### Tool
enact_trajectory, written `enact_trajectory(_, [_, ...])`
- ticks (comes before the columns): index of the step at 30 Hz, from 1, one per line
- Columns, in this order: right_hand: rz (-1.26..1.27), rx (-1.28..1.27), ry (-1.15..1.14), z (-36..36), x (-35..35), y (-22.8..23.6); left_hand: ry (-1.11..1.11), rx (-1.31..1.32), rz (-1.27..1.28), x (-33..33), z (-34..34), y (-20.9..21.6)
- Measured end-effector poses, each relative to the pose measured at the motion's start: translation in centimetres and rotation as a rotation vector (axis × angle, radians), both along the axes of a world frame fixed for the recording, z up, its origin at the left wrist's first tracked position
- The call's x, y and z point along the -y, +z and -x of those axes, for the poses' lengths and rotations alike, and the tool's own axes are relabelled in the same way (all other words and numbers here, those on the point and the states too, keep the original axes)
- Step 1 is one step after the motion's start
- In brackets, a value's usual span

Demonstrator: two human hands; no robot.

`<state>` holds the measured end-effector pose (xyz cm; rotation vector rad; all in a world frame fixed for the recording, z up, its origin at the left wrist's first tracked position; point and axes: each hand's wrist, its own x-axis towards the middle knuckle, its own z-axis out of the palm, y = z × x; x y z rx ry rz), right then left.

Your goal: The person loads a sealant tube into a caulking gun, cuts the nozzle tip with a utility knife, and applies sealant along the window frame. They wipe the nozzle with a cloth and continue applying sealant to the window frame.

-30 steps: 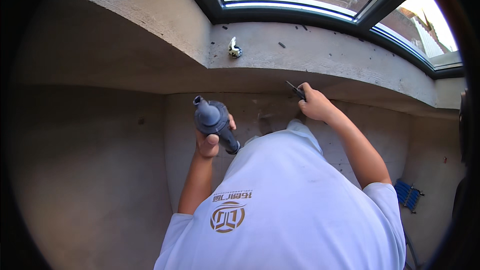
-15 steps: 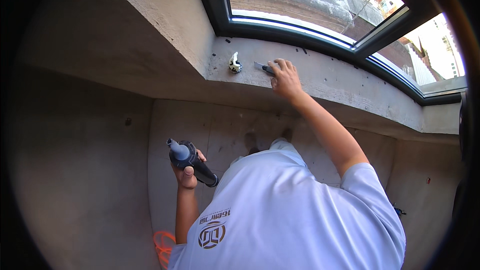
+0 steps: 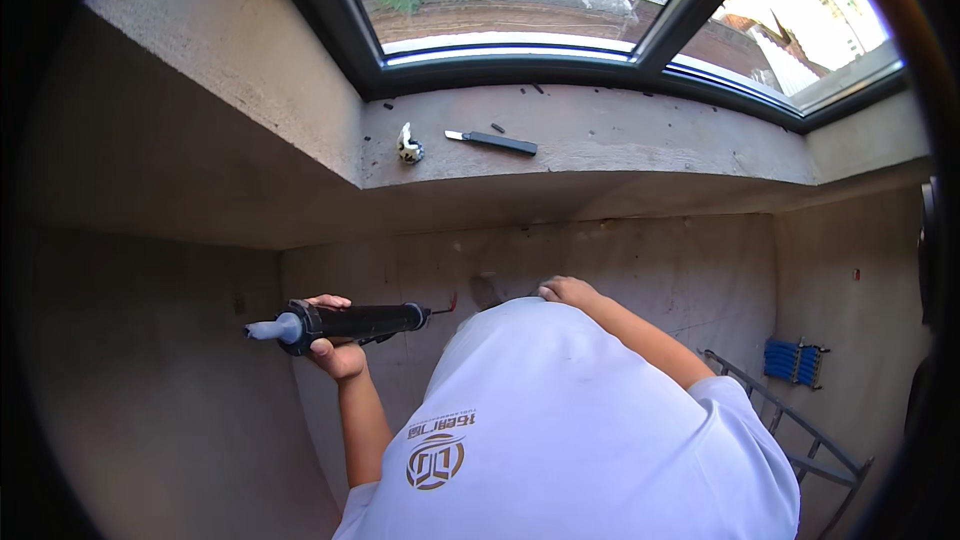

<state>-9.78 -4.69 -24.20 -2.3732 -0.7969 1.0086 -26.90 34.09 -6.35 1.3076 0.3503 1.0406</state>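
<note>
My left hand [image 3: 338,355] is wrapped round a black caulking gun [image 3: 365,321], held level, with its grey-blue nozzle [image 3: 268,329] toward the left and its rod toward my body. My right hand [image 3: 568,291] is in front of my waist with fingers curled; the shirt partly hides them, so what they hold, if anything, does not show. On the concrete sill [image 3: 640,140] lies a dark-handled utility knife [image 3: 500,144], blade out to the left, apart from both hands. To its left sits a crumpled white-and-black wad [image 3: 409,145].
A dark window frame [image 3: 500,73] runs along the sill's far side. Small black scraps [image 3: 498,128] are scattered on the sill. A concrete side wall [image 3: 230,50] juts out at left. At lower right stand a grey metal ladder [image 3: 815,445] and a blue slatted object [image 3: 795,362].
My right hand has let go of the utility knife on the sill and drawn back to my waist. The caulking gun has swung level, its nozzle now farther left. The view has shifted.
</note>
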Motion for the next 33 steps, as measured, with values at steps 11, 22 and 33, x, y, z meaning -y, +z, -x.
enact_trajectory(11, [-0.012,-0.445,-0.512,6.8,7.8,1.9,-0.403,0.136,0.282,8.6,-11.0,7.4])
enact_trajectory(22, [-0.623,-0.436,-0.856,11.9,12.1,6.4,-0.536,0.001,0.628,19.0,-12.1,15.4])
enact_trajectory(33, [-1.264,-0.313,-0.833,16.4,16.1,4.3,-0.502,-0.202,0.744,22.4,-10.4,15.7])
